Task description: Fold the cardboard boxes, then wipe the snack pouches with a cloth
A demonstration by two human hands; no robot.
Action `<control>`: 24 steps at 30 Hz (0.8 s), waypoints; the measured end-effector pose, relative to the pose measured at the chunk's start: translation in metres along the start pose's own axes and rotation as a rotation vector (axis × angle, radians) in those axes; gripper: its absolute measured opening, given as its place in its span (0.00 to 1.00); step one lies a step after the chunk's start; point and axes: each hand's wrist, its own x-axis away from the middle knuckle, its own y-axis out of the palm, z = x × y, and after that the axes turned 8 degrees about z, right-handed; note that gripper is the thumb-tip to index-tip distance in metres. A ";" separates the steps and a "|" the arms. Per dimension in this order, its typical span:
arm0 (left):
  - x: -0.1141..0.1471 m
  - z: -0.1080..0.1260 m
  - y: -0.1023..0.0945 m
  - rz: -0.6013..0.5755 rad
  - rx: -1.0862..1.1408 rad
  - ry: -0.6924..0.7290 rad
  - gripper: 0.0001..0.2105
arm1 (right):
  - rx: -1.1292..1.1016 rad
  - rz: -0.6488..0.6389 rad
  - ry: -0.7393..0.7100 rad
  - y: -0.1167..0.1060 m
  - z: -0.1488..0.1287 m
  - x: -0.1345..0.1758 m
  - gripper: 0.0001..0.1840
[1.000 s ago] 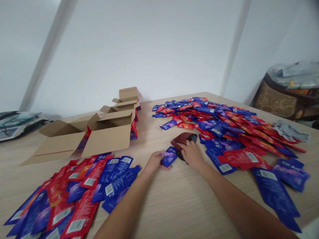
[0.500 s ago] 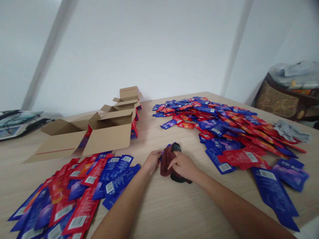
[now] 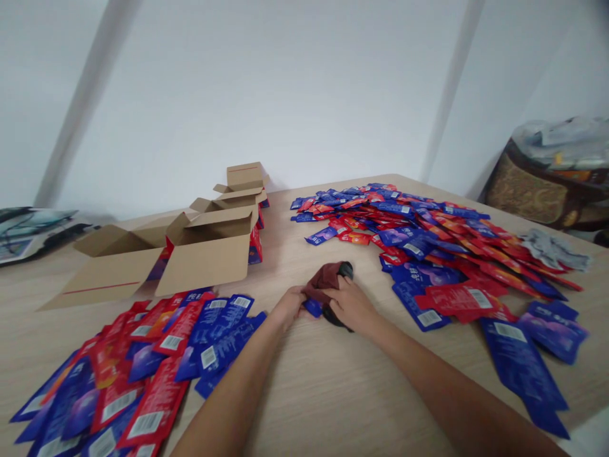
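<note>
A dark brown cloth [image 3: 327, 277] with black edging is bunched between my two hands over the middle of the table. My right hand [image 3: 353, 306] is closed on it from the right, fingers gripping its folds. From under the cloth's near side pokes a piece of a blue packet [image 3: 313, 308]. My left hand [image 3: 288, 306] pinches at the left side, where packet and cloth meet; its fingertips are partly hidden. Most of the packet is covered by the cloth.
Red and blue packets [image 3: 157, 387] lie fanned out at the near left. A large heap of such packets [image 3: 419, 235] spreads over the right, with a grey cloth [image 3: 554, 249] on its edge. Open cardboard boxes [image 3: 204, 266] stand in a row at the left.
The brown cloth has moved slightly up and folded over to the left. The blue packet's visible part now shows below the cloth. Both hands have shifted a little and remain at the bundle.
</note>
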 end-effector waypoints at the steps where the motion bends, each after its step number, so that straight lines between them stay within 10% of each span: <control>1: 0.001 0.001 -0.001 -0.021 -0.002 -0.015 0.12 | 0.043 -0.005 0.058 0.000 0.006 -0.003 0.20; 6: 0.004 0.005 -0.003 -0.029 -0.058 -0.048 0.14 | 0.127 0.053 0.221 -0.004 0.028 -0.009 0.19; 13: 0.003 0.005 0.000 0.031 -0.224 0.003 0.13 | -0.032 0.045 -0.013 0.002 -0.006 0.005 0.21; 18: 0.016 0.019 -0.009 0.014 -0.641 -0.042 0.12 | 0.154 0.020 0.244 0.001 0.027 -0.010 0.19; 24: 0.043 0.034 0.004 0.487 -1.413 0.545 0.15 | 0.121 0.153 0.350 0.009 0.051 -0.008 0.22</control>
